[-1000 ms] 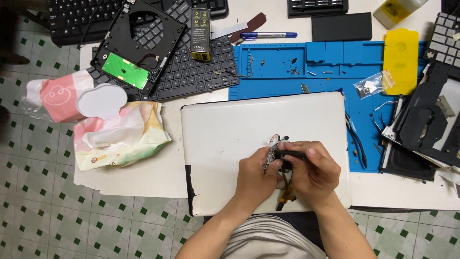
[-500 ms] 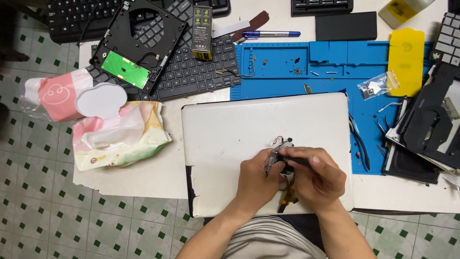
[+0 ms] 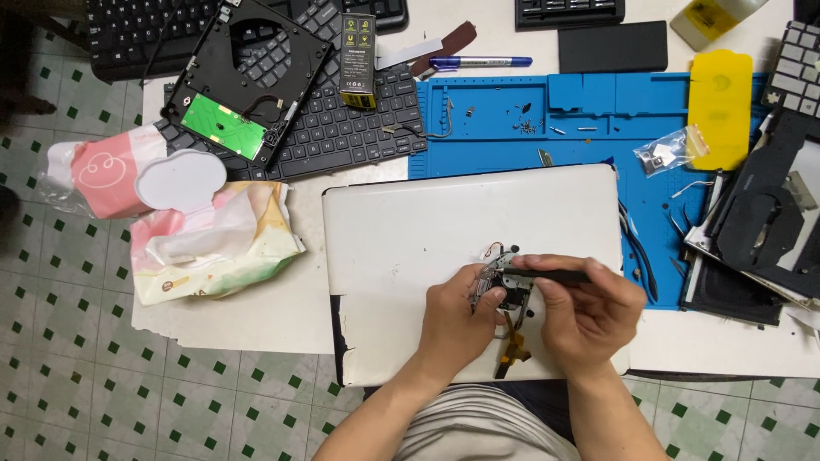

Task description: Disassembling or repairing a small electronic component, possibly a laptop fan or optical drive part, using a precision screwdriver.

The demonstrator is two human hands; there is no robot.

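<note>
Our left hand (image 3: pixel 457 320) fingers are pinched around a small metal assembly (image 3: pixel 504 286) with an orange flex cable (image 3: pixel 512 352) hanging off it. Our right hand (image 3: pixel 589 316) is closed around black tweezers (image 3: pixel 547 275), tips on the part. It's all sitting over the white laptop lid (image 3: pixel 410 248), blue work mat (image 3: pixel 581 128) just behind.

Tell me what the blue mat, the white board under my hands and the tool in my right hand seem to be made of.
Blue mat: probably silicone rubber, matte, with moulded compartments.
White board: looks like painted or plastic-faced panel, smooth, with chipped dark patches at its left edge.
Black tool in the right hand: likely coated metal tweezers, thin and dull; hard to be sure.
</note>
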